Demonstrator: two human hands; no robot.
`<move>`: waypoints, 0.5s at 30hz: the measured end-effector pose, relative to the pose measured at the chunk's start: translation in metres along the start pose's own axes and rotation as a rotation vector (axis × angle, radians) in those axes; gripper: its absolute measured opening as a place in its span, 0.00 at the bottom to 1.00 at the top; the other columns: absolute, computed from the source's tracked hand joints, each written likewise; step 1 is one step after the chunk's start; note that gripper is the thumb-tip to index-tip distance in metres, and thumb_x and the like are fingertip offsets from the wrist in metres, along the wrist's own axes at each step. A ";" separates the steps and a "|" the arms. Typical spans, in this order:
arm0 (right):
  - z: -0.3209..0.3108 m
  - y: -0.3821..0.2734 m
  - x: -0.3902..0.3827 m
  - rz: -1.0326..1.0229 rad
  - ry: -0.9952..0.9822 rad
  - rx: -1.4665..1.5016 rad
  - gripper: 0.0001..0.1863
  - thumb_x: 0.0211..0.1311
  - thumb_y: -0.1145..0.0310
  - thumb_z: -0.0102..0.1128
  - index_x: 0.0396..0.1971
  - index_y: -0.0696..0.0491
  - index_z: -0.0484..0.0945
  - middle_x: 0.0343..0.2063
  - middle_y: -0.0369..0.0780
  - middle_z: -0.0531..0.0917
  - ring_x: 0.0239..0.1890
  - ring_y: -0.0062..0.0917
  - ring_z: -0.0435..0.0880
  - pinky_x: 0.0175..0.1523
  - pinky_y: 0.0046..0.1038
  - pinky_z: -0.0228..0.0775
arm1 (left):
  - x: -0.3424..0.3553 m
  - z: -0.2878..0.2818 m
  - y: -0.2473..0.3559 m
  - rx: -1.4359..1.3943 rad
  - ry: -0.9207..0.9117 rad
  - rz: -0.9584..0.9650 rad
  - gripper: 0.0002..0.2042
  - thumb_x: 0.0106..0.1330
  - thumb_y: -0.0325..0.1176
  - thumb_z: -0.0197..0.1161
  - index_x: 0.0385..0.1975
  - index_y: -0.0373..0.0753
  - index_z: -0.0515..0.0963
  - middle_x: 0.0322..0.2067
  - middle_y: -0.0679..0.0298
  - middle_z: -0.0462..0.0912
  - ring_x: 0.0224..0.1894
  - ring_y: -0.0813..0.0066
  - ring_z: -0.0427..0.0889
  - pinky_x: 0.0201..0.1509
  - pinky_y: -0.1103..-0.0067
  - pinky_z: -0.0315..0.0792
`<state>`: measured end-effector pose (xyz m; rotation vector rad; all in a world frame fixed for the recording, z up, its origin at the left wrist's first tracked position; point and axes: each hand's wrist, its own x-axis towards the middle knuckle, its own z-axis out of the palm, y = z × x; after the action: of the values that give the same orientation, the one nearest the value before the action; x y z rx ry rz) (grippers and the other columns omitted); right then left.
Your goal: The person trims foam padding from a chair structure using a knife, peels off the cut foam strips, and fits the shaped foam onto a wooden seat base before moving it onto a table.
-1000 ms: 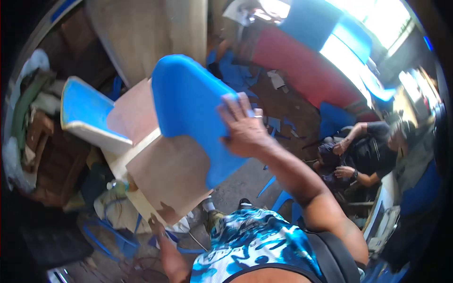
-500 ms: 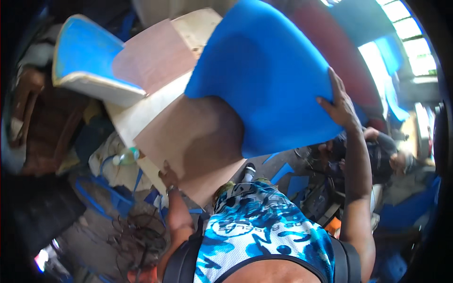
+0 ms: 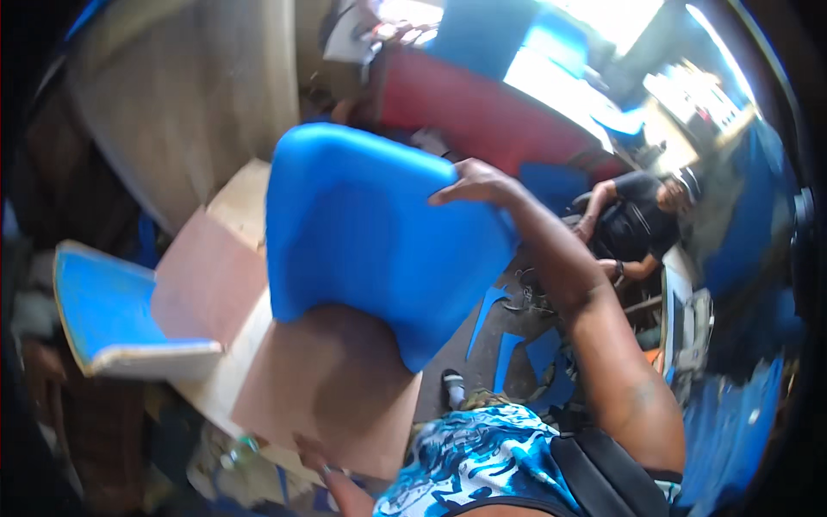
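Note:
A curved blue panel (image 3: 362, 224), smooth like a padded chair back, stands tilted on a brown board (image 3: 332, 396). My right hand (image 3: 478, 183) is closed over its upper right edge, with the thumb on the near face. Low on the brown board, my left hand (image 3: 312, 452) rests by the near edge, fingers stretched out and somewhat blurred. Beside the panel to the left lies a second brown sheet (image 3: 211, 276). Farther left is another curved piece (image 3: 103, 297), blue inside with a pale edge. All of these sit on a pale wooden surface (image 3: 245, 366).
A person (image 3: 642, 215) in dark clothes sits at the right. Blue offcuts (image 3: 508, 358) lie on the floor between us. A red panel (image 3: 482, 112) stands behind, and a large wooden sheet (image 3: 189, 103) rises at the far left. A greenish bottle (image 3: 241, 450) is near my left hand.
My view has turned to the right, so the boards appear lower and farther left. The blue panel has tipped more upright, with my right hand still on its edge.

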<state>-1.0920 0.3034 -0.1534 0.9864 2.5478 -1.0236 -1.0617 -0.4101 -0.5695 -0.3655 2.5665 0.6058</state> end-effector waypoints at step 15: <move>-0.207 0.028 -0.345 -0.561 0.612 -0.062 0.34 0.58 0.39 0.58 0.43 0.60 0.79 0.38 0.49 0.85 0.42 0.36 0.84 0.52 0.37 0.73 | -0.083 0.001 0.217 -0.879 0.375 0.594 0.32 0.68 0.49 0.55 0.66 0.36 0.63 0.65 0.55 0.67 0.67 0.58 0.65 0.71 0.64 0.60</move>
<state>-0.8068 0.2853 0.1307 0.6401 3.4717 -0.8345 -1.0677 -0.2097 -0.4522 0.0425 2.5888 2.0600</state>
